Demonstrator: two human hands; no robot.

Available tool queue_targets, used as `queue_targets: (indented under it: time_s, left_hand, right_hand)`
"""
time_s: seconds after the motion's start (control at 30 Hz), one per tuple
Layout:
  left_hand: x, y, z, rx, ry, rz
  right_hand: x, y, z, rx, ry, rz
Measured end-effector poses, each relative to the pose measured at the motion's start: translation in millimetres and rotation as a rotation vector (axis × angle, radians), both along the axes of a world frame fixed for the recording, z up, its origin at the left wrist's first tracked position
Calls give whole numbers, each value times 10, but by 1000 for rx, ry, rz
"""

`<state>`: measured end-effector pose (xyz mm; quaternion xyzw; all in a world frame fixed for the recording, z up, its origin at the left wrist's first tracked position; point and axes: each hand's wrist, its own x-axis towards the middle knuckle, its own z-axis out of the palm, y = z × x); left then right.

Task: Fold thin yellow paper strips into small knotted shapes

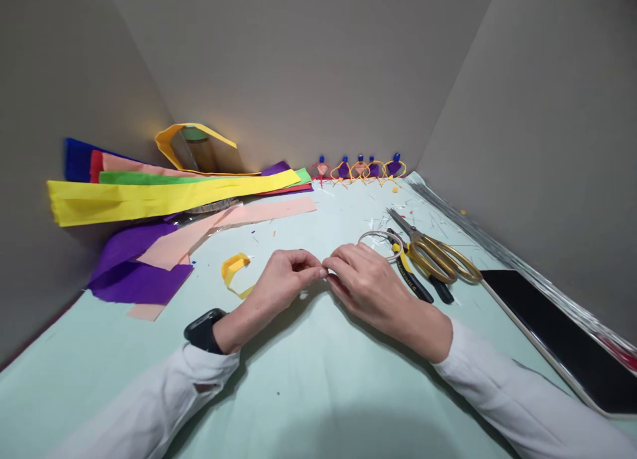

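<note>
My left hand (pixel 288 276) and my right hand (pixel 365 276) meet fingertip to fingertip over the middle of the table. Both are pinched closed, and whatever sits between the fingers is too small or too hidden to name. A curled yellow strip (pixel 235 273) lies just left of my left hand. Beyond my right hand is a silvery ring-shaped coil (pixel 381 235), partly covered by the hand. Beside it lie black-and-yellow pliers (pixel 413 276) and gold-handled scissors (pixel 432 253), whose handles overlap the pliers.
Several small wire figures (pixel 361 169) stand along the back wall. Coloured strips (pixel 174 194) and a purple sheet (pixel 144 266) are piled at the left, near a jar (pixel 199 150). A dark-screened tablet (pixel 557 333) and a bundle of silvery wires (pixel 502 250) line the right side.
</note>
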<state>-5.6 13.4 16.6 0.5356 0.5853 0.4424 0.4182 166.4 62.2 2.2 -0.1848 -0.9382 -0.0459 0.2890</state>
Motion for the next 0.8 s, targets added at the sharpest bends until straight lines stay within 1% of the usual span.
queue_targets:
  time_s: [0.07, 0.2, 0.27, 0.33, 0.37, 0.43, 0.47, 0.53, 0.67, 0.8]
  left_hand:
    - [1, -8, 1, -25, -65, 6]
    - [-30, -35, 24, -80, -311, -40]
    - [-43, -40, 26, -93, -428, -70]
    - [-51, -35, 17, -108, -497, -90]
    - [-54, -31, 11, -112, -511, -96]
    - [-64, -24, 1, -108, -496, -103]
    - [-72, -21, -1, -101, -466, -106]
    - [-92, -17, 0, -90, -386, -102]
    - [-115, -5, 10, -48, -199, -60]
    - [-81, 4, 16, 0, -60, -34]
  right_hand:
    - [-1, 12, -8, -103, 67, 37]
    - [-4, 31, 26, -488, 308, 117]
    - [-12, 22, 61, -657, 381, 137]
    - [-19, 3, 95, -761, 426, 159]
    - [-22, -6, 108, -780, 443, 168]
    - [-23, -16, 123, -756, 457, 169]
    - [-23, -16, 123, -717, 455, 168]
    - [-18, -3, 110, -594, 436, 169]
    - [-4, 47, 47, -289, 353, 151]
    - [13, 72, 10, -83, 191, 92]
